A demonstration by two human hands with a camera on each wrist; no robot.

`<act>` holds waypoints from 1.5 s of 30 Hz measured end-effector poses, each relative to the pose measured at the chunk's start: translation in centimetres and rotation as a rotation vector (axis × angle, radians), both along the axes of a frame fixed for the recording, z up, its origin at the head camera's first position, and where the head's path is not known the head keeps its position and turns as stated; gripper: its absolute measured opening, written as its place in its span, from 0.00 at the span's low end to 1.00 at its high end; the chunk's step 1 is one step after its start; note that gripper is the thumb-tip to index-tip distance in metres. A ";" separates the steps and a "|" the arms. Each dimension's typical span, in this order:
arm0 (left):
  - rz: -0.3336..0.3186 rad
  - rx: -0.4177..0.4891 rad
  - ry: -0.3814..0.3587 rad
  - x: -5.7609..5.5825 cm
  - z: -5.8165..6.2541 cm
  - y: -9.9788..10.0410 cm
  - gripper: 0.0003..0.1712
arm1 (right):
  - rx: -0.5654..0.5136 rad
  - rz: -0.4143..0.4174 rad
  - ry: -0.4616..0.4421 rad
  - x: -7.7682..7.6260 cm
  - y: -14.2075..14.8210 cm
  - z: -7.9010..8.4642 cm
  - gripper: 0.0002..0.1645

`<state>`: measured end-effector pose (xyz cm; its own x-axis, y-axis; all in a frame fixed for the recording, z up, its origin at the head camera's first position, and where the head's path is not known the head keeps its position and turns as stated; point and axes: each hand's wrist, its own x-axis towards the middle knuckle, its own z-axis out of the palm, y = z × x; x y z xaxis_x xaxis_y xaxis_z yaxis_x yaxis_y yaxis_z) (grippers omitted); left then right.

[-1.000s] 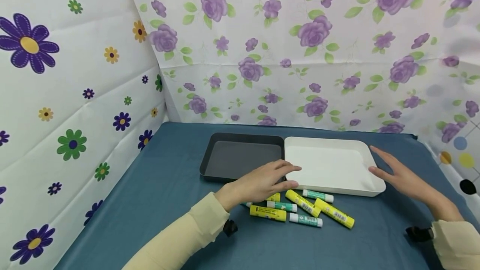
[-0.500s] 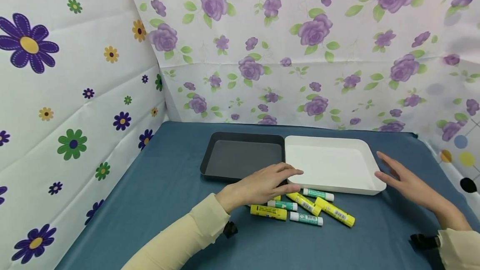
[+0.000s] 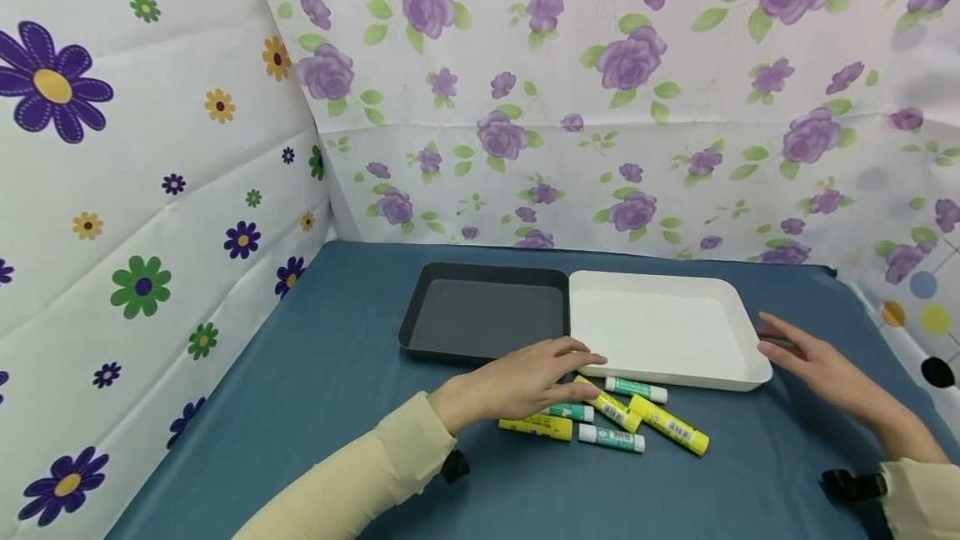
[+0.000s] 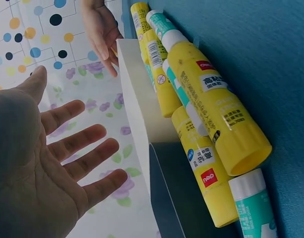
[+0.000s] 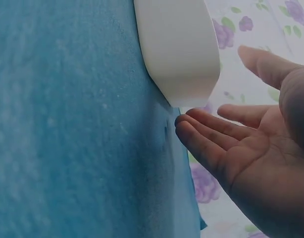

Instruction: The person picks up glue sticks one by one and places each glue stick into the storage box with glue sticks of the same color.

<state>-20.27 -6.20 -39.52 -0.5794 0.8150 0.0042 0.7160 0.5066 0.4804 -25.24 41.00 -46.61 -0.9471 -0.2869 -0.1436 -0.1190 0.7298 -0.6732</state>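
Observation:
My left hand (image 3: 525, 377) hovers palm down above a loose group of glue sticks, fingers spread and holding nothing. It hides part of the group in the head view. Some are thick yellow glue sticks (image 3: 670, 426); others are slimmer green-and-white glue sticks (image 3: 611, 438). The left wrist view shows a large yellow glue stick (image 4: 219, 106) up close, apart from the spread fingers. At the right end of the white tray (image 3: 667, 323), my right hand (image 3: 828, 369) is held with relaxed fingers and nothing in them. From the right wrist, its fingertips (image 5: 184, 124) appear near the tray's corner.
A dark grey tray (image 3: 487, 315) sits against the white tray's left side, behind the glue sticks. Blue cloth (image 3: 337, 357) covers the table. Flowered curtains (image 3: 502, 107) stand behind and at the left.
My right hand has shifted right and slightly down, away from the white tray. My left hand has dropped a little toward the glue sticks, covering more of them. Trays and glue sticks stay put.

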 end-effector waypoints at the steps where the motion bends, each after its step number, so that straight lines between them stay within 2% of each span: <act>1: 0.001 -0.002 0.002 0.0 -0.1 0.0 0.32 | -0.007 -0.006 -0.008 0.0 0.0 0.0 0.48; 10: -0.006 -0.014 -0.060 0.1 -0.7 -0.2 0.33 | -0.030 -0.044 -0.043 -0.2 -0.3 0.0 0.48; 15: -0.019 -0.011 -0.069 0.3 -1.0 -0.4 0.34 | -0.063 -0.065 -0.065 -0.2 -0.5 -0.1 0.49; 24: -0.027 -0.013 -0.079 0.8 -1.5 -0.6 0.34 | -0.101 -0.066 -0.006 0.2 0.0 -0.9 0.44; 31: -0.034 -0.001 -0.089 1.1 -1.3 -1.3 0.33 | -0.178 -0.065 -0.026 0.1 0.0 -1.3 0.45; 36: -0.032 0.012 -0.127 1.3 -1.2 -1.9 0.32 | -0.233 -0.081 -0.037 0.1 0.0 -1.1 0.45; 45: -0.016 -0.014 -0.152 1.4 -1.6 -2.6 0.30 | -0.275 -0.103 -0.048 0.3 0.2 -1.3 0.45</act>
